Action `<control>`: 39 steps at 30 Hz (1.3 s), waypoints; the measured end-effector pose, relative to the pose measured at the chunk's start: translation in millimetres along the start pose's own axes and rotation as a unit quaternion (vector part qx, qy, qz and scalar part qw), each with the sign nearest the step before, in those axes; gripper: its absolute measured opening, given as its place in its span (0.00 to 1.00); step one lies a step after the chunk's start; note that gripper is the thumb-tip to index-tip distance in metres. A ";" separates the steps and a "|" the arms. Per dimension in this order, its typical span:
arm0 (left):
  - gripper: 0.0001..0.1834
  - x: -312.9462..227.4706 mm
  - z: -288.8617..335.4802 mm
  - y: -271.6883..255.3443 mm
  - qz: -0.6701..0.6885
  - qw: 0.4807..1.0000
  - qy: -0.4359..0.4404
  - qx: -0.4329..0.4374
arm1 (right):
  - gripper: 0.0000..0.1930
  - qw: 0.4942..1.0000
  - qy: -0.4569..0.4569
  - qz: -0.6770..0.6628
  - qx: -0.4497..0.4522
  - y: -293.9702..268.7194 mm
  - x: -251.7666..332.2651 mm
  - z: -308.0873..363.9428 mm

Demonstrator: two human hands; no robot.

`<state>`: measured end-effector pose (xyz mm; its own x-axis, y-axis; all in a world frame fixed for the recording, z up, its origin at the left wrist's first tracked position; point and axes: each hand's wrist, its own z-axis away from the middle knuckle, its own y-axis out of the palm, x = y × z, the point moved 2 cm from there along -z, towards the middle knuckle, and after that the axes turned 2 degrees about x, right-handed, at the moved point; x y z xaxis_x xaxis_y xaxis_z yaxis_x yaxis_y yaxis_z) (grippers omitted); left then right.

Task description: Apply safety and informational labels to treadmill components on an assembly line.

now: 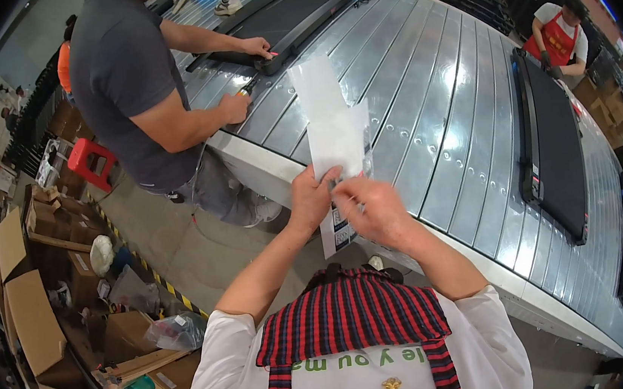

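Note:
In front of me, near the edge of the metal-slat conveyor table (428,144), I hold up a white label sheet (336,139). Its upper part is blank and its lower end carries dark printed labels. My left hand (314,200) is closed on the sheet's left side, thumb on top. Pinched together, the fingers of my right hand (373,207) are at the sheet's right side, over the printed part. Whatever lies between those fingertips is too small to make out.
At my left a person in a dark shirt (126,92) works on a black treadmill-like frame (293,18). Another black flat machine (549,147) lies at the right, by a person in a red apron (557,39). Cartons (45,329) and a red stool (92,163) stand left.

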<state>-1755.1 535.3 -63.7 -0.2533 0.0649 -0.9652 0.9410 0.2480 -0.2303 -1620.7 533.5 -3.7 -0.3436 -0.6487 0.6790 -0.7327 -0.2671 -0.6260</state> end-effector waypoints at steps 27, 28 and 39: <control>0.17 -36.1 -63.3 76.1 0.146 0.984 -0.069 0.072 | 0.18 0.972 0.025 -0.066 -0.225 -142.5 -160.6 4.7; 0.16 -40.0 -62.3 77.3 0.170 0.980 -0.054 0.090 | 0.25 0.958 0.057 -0.176 -0.217 -144.3 -173.0 2.2; 0.16 -16.4 -63.9 86.0 0.135 0.972 -0.133 0.142 | 0.28 0.786 0.154 -0.582 -0.140 -114.6 -191.5 -18.3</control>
<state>-1684.4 617.4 -59.8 0.0422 -0.1704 -0.9845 0.9987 -0.0223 0.0467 -1481.7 701.3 -54.9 0.5602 0.1337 0.8175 -0.7422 -0.3572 0.5671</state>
